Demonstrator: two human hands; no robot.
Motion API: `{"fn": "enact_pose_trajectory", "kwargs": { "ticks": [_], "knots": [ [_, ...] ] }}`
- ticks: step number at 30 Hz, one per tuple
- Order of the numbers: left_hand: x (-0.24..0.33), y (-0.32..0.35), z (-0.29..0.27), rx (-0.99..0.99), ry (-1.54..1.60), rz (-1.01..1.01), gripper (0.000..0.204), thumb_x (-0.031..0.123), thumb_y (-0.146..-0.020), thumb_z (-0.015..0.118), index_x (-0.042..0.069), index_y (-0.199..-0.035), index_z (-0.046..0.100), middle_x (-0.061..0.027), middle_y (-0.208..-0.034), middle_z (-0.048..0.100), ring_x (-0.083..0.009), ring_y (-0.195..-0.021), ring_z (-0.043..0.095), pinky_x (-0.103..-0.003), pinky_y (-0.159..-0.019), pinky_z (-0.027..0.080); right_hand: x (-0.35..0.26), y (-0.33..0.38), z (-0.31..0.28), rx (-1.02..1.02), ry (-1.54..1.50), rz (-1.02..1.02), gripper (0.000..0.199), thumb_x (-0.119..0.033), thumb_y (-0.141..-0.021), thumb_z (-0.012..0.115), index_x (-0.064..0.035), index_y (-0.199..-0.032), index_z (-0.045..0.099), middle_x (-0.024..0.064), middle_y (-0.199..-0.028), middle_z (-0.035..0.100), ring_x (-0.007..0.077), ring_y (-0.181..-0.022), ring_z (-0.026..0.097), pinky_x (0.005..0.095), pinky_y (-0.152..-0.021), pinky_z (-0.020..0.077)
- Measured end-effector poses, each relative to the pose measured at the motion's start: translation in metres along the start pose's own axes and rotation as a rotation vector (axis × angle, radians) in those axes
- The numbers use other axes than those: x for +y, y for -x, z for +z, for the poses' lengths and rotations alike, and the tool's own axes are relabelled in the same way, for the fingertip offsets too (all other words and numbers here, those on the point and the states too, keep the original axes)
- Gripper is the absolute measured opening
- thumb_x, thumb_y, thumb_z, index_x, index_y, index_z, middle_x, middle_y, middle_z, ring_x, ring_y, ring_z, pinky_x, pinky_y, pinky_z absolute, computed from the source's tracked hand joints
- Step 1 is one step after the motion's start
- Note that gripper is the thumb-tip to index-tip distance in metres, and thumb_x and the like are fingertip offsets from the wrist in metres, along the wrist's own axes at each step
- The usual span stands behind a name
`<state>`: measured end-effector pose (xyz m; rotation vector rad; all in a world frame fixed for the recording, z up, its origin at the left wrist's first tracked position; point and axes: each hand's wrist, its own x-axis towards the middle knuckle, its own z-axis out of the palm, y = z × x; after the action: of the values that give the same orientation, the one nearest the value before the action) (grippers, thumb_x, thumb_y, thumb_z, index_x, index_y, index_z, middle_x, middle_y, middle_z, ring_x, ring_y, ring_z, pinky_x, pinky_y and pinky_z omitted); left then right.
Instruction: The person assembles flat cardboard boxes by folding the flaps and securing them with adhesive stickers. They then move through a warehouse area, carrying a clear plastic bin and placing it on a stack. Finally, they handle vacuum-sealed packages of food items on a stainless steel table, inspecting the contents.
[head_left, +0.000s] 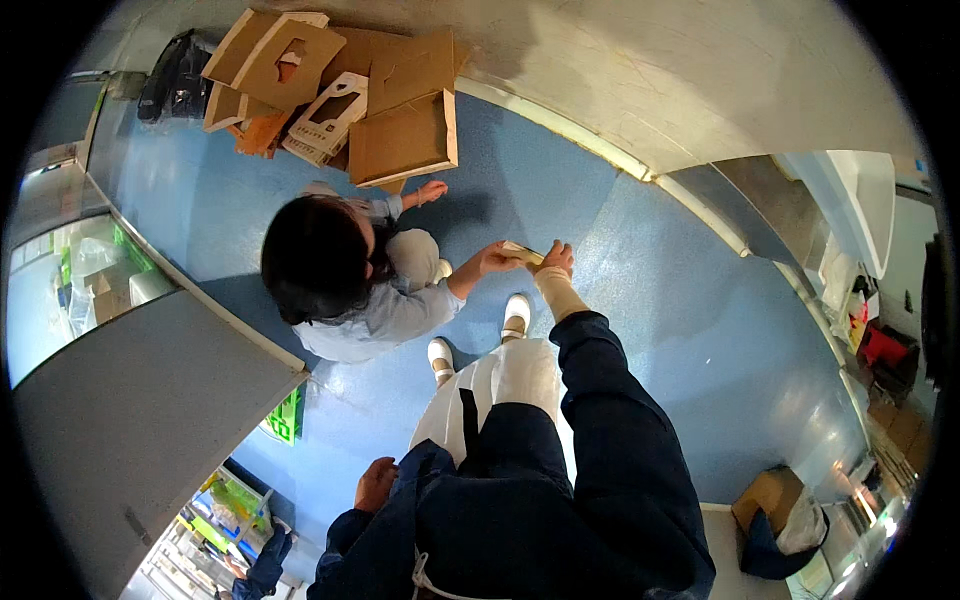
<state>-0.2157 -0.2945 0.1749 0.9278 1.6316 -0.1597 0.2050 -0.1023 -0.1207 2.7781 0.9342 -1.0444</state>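
Observation:
My right hand (556,260) reaches forward, its fingers closed on the right end of a small flat pale-yellow piece (522,253). Its kind is too small to make out. The other end is in the hand (493,258) of a co-worker (335,275) crouching in front of me to the left, so both of us touch it. That person's other hand (432,191) is held out toward the cardboard. My left hand (377,484) hangs beside my left hip, away from any object; how its fingers are set is hard to see.
Flattened and opened cardboard boxes (405,135) are heaped against the far wall, beside a black plastic-wrapped bundle (175,80). A grey panel (150,420) stands at the left. An open carton (770,495) and a dark bag (775,550) are at the lower right. Blue floor (690,330) surrounds us.

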Motion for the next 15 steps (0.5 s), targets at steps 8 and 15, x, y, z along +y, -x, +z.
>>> {"fn": "enact_pose_trajectory", "kwargs": {
  "ticks": [8, 15],
  "knots": [
    [0.013, -0.003, 0.01, -0.019, 0.027, -0.001, 0.027, 0.011, -0.084, 0.047, 0.0, -0.108, 0.048, -0.0103, -0.094, 0.059, -0.0165, -0.085, 0.057, -0.028, -0.076, 0.045, -0.007, 0.008, -0.04, -0.443, 0.238, -0.255, 0.058, -0.046, -0.065, 0.061, -0.0101, -0.108, 0.048, 0.013, -0.098, 0.059, 0.0278, -0.09, 0.057, 0.0353, -0.078, 0.0463],
    [0.069, -0.025, 0.016, -0.133, 0.013, 0.209, 0.028, 0.01, -0.084, 0.046, 0.0, -0.111, 0.047, -0.0088, -0.095, 0.057, -0.014, -0.084, 0.055, -0.026, -0.075, 0.045, 0.057, 0.047, -0.065, -0.2, -0.778, -0.33, 0.033, -0.023, -0.072, 0.062, -0.0052, -0.097, 0.051, 0.0113, -0.089, 0.061, 0.0259, -0.083, 0.059, 0.0337, -0.071, 0.047]
  ]
}}
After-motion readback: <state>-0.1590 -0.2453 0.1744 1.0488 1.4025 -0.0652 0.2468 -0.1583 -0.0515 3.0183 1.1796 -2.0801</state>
